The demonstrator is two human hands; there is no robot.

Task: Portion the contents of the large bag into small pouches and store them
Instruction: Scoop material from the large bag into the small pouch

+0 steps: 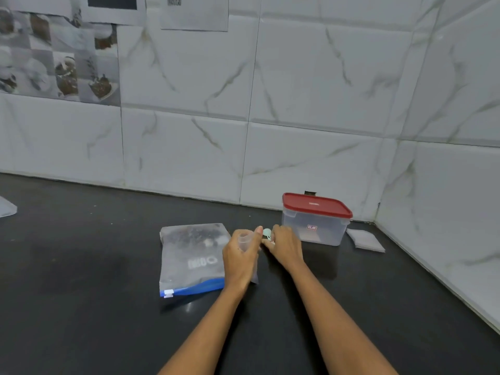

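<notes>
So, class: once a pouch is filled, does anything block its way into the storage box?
Yes. The red lid sits closed on the clear box, so it must come off first. The counter between the hands and the box shows nothing else in the path.

A dark, matte black stone desk (81, 266) met glossy white marble-veined wall tiles (311, 104) at a corner. Grey printed paper sheets (59, 55) hung on the wall, upper left.

pale green item (267, 233) unclear, pouch (6, 206) cropped left
</notes>
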